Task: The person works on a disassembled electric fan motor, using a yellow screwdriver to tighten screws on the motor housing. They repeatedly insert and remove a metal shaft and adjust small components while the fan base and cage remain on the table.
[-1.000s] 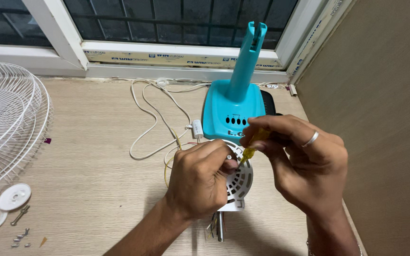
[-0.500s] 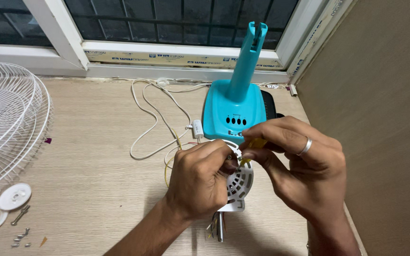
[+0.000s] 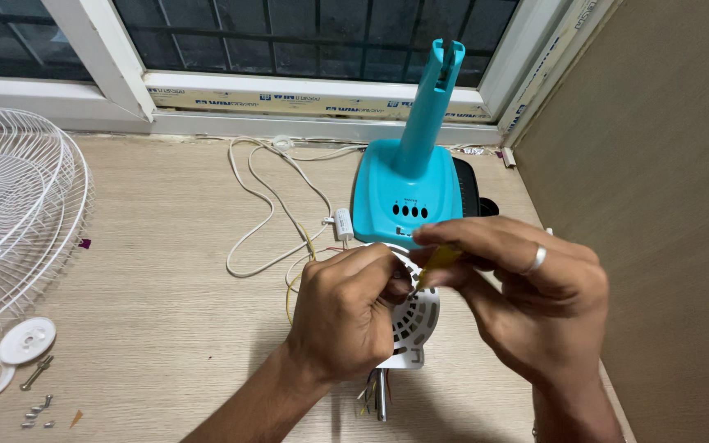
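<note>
Hands (image 3: 346, 316) (image 3: 527, 303) closer over motor housing (image 3: 412, 324) than before

Left hand (image 3: 346, 316) at 6 o'clock: bare, no ring, forearm unsleeved to the lower edge of view. Right hand (image 3: 527, 308) at 4 o'clock: bare, with a plain silver band ring (image 3: 537, 259) on one finger; wrist uncovered.
</note>
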